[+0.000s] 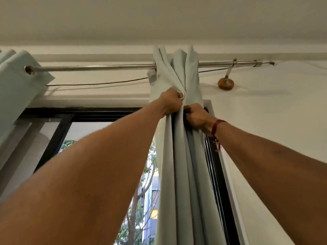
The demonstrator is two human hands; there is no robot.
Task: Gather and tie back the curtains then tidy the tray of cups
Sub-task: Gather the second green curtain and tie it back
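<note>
Forearms [88,174], both raised overhead; left hand [170,101] fisted round gathered pale curtain [184,165] below rod [97,68]; right hand [195,117] gripping same bundle just beneath, red thread [216,128] at wrist

view: head, one wide-angle camera worn on the person | facing: tilted steeply upward from below, toward the curtain rod [99,68] and ceiling [159,18] | range: close, gathered curtain [178,156] runs down mid-frame | edges: straight lines seem bowed by the lens | shared: none, single view
</note>
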